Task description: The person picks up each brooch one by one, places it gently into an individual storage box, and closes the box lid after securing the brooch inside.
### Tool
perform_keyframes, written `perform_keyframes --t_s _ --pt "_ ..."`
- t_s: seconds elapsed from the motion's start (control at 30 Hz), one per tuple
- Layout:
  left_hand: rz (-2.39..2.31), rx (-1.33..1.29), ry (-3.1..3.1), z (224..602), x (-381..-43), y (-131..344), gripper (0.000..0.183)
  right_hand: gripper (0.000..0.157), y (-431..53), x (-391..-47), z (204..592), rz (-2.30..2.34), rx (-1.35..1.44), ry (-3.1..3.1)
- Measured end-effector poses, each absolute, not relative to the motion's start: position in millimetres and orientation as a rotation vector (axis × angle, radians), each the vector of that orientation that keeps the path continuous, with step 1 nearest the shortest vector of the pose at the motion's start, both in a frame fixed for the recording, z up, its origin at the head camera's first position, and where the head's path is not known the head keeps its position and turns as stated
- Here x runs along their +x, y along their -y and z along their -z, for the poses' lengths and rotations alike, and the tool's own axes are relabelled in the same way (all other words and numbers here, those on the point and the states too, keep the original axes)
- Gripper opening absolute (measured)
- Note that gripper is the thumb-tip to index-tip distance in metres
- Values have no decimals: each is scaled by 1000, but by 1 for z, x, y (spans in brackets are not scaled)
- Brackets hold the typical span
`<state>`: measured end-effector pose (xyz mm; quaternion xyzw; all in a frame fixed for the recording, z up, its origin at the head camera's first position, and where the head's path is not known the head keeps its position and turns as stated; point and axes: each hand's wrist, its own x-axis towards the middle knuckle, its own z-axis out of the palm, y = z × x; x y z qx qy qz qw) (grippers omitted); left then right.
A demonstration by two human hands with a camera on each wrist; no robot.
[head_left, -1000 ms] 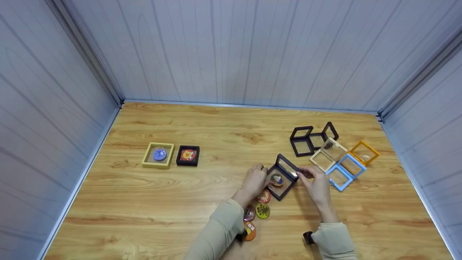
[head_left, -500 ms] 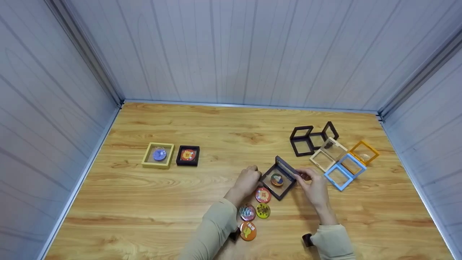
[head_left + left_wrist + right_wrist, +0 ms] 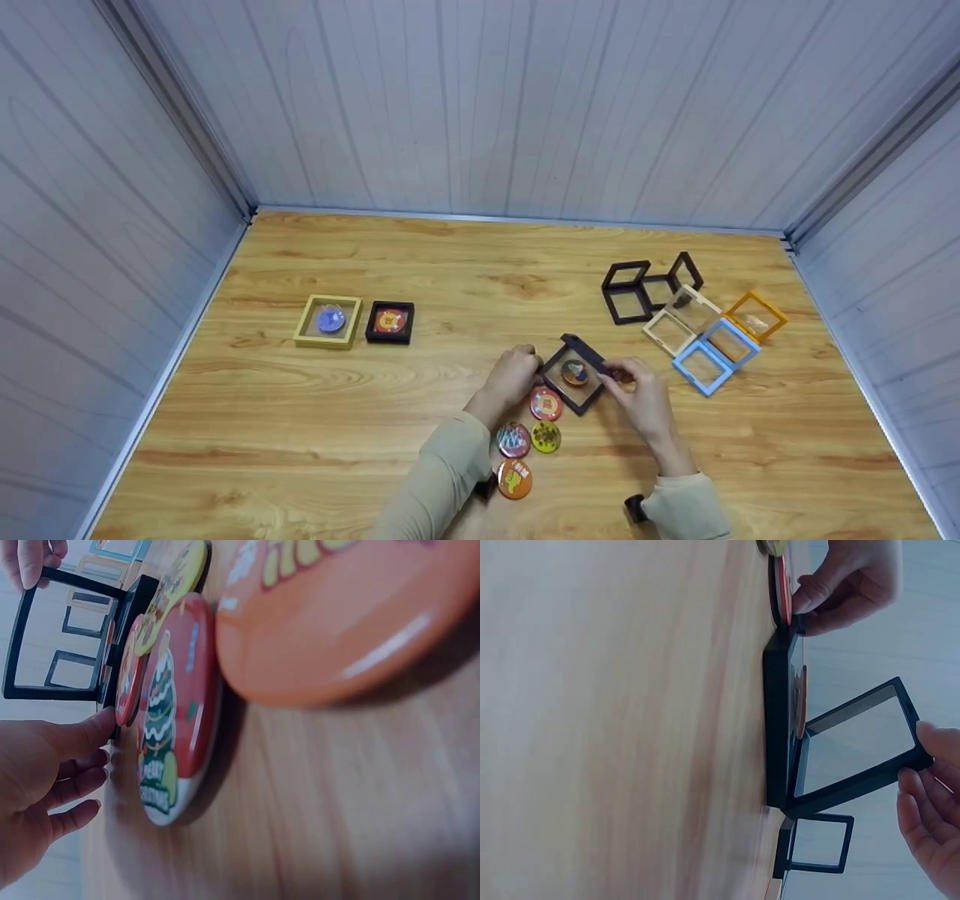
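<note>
A black hinged display frame [image 3: 582, 409] lies on the table with its lid [image 3: 866, 778] raised at an angle over the clear-film base. A dark round button badge [image 3: 574, 373] rests on the film inside. My right hand [image 3: 643, 397] pinches the lid's free edge between thumb and fingers. At the base's left corner, my left hand [image 3: 513, 376] holds the frame with thumb and finger, its other fingers loosely bent. Close in front lie a red badge [image 3: 546, 403], a yellow badge [image 3: 546, 436], a Christmas-tree badge [image 3: 169, 720] and an orange badge [image 3: 514, 478].
To the right stand open frames: black ones [image 3: 628, 306], a cream one [image 3: 670, 332], a light blue one [image 3: 703, 369] and an orange one [image 3: 759, 316]. At left sit a closed yellow frame [image 3: 327, 342] and a closed black frame [image 3: 389, 337], each with a badge inside. Panels surround the table.
The right hand has swung the lid down toward the base, moving left. The left hand has drawn back slightly from the badge inside to the frame's left corner, uncovering the red badge.
</note>
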<state>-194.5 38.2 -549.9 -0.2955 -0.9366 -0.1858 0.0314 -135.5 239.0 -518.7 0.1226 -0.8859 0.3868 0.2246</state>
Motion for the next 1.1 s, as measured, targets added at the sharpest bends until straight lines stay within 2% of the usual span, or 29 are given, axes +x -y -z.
perform_keyframes --t_s 0.53,1.1 --pt "622 -903 2836 552 -194 -35 5 24 -223 -126 533 -1046 475 2525" --pt "655 -897 2833 552 -194 -35 7 19 -210 -128 532 -848 462 2863"
